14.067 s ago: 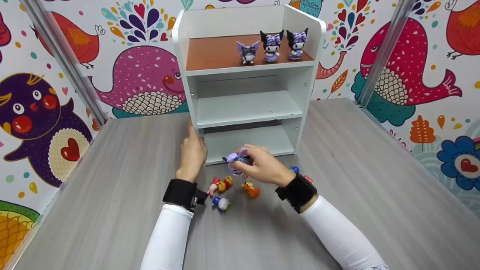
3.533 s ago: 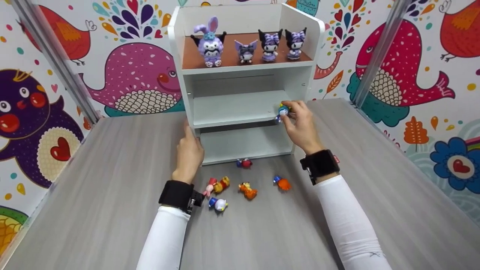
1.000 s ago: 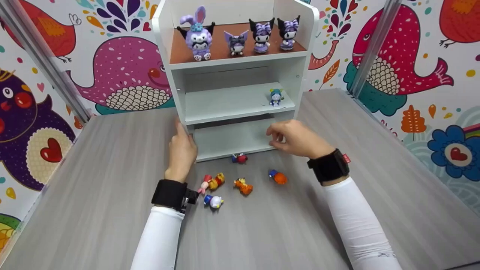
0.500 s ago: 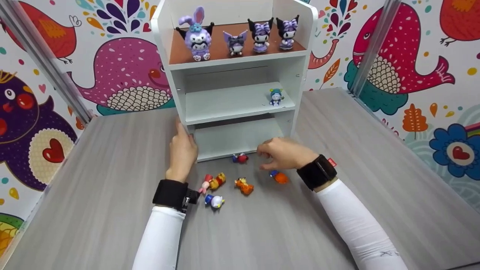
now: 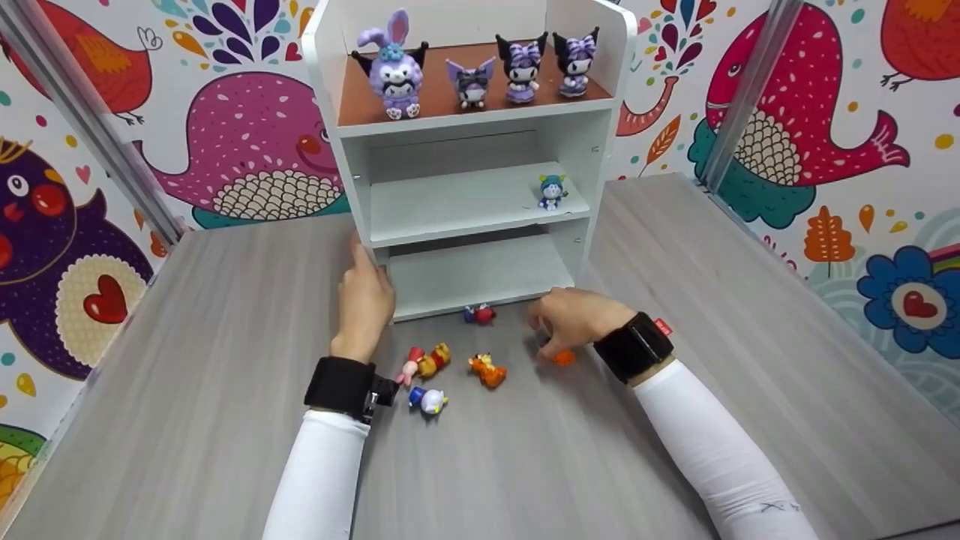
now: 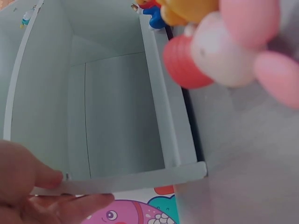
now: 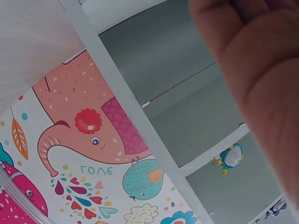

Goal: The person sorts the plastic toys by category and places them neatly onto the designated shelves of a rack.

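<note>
My left hand (image 5: 364,304) grips the left side panel (image 6: 126,181) of the white shelf unit, thumb on one face and fingers on the other. My right hand (image 5: 577,321) is low over the table with fingers bent and a gap between thumb and index finger. Its thumb is right at an orange figurine (image 5: 563,358) whose blue end is hidden behind the hand. On the middle shelf stands a teal-capped figurine (image 5: 551,193). The right wrist view shows the palm (image 7: 266,79), fingertips out of frame.
On the table lie a red-and-blue figurine (image 5: 481,314), a Tigger figurine (image 5: 488,370), a Pooh figurine (image 5: 435,361), a Piglet figurine (image 5: 409,367) and a white-and-blue duck figurine (image 5: 429,401). A purple rabbit-eared figurine (image 5: 397,75) and several others stand on the brown top shelf (image 5: 439,64).
The purple rabbit-eared figurine has come onto the top shelf and the teal-capped one onto the middle shelf. My right hand has dropped from there to the orange figurine. My left hand stays put.
</note>
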Demonstrator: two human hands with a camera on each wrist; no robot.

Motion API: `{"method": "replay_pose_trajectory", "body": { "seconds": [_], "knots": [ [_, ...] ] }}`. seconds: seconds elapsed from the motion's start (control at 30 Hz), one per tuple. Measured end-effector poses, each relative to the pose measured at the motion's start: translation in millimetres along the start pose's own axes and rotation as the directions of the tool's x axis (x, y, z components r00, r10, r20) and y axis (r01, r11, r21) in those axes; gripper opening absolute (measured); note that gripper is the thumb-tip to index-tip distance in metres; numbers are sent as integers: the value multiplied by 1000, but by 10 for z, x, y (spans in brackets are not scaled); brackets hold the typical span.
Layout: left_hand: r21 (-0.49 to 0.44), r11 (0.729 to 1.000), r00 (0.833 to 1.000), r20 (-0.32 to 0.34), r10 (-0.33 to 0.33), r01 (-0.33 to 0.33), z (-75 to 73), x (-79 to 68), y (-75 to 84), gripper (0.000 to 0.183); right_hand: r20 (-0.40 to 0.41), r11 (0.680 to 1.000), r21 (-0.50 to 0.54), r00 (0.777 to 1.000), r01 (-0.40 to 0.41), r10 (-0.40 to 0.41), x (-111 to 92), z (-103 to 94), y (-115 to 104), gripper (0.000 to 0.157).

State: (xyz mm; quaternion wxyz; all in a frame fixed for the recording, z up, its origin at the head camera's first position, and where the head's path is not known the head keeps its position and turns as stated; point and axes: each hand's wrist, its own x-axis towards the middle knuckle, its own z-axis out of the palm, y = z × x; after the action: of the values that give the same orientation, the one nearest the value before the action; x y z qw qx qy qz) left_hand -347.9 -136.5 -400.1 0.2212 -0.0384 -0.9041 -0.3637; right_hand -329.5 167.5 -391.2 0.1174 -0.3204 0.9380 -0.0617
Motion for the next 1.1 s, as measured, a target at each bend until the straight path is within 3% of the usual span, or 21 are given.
{"method": "replay_pose_trajectory", "body": {
  "seconds": [0.27,0.53,0.67,0.83,1.1],
  "knots": [
    [-23,1000,1000,-6,-2,2,-3,-3,13,57,23,999,38,999,-33,32,0,40,1,39],
    [-25,1000,1000,-5,-10,10,1,-1,5,57,52,998,47,998,-34,32,15,14,1,17],
    [-16,1000,1000,-2,-11,11,6,-3,-2,59,-30,993,87,996,85,-83,2,-45,35,15],
    [-4,1000,1000,-20,5,-5,13,-4,-2,57,-139,964,118,965,240,-223,-24,-119,64,24],
    [17,998,997,-64,54,-53,29,-23,-14,54,-258,946,141,933,293,-251,-33,-153,85,28]
  ]
}}
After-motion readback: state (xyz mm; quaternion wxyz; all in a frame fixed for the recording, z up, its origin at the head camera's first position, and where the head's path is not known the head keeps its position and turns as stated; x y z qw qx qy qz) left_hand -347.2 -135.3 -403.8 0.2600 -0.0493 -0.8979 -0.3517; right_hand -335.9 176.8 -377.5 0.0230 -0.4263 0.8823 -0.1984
